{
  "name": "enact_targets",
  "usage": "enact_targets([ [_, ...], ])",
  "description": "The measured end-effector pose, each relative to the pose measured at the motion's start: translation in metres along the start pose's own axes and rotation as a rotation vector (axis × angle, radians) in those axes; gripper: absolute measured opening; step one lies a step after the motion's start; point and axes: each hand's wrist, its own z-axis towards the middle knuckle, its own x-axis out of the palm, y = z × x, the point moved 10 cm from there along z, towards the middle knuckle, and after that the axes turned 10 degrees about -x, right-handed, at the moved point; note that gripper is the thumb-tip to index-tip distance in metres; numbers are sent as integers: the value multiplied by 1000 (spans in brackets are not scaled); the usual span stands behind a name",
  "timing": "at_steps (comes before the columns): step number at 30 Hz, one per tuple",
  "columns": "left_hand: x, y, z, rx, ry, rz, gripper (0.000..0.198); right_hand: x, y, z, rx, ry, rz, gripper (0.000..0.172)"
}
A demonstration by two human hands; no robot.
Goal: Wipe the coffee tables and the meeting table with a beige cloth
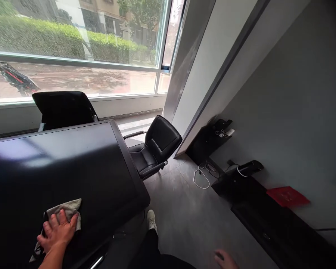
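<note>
My left hand (pixel 57 232) lies flat with its fingers spread on a grey cloth (pixel 70 206), pressing it against the black table top (pixel 100 190). Folds of the cloth stick out past the fingertips and beside the wrist. Low in the view, my right hand (pixel 225 258) hangs over the grey floor, away from the table. It is blurred and partly cut off by the frame's lower edge, so its fingers are hard to read; no object shows in it.
A black armchair (pixel 154 149) stands at the table's right end, another chair (pixel 64 108) behind its far edge. White cable (pixel 197 183) lies on the floor (pixel 179 213). Along the right wall runs a low black cabinet (pixel 257 213) bearing a red bag-like item (pixel 288 196). My shoe (pixel 151 220) is beside the table corner.
</note>
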Motion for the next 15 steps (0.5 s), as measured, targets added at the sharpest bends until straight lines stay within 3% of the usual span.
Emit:
enact_targets([
  [4,3,-25,-8,-266,-31,-70,93,1,40,112,-89,174,40,29],
  [8,4,-61,-27,-461,2,-148,102,-23,102,224,-238,231,29,35],
  [12,13,-98,-62,-533,48,-155,104,-65,189,359,-329,229,17,45],
  [15,18,-128,-92,-580,39,-166,103,-102,280,464,-460,127,-15,56],
])
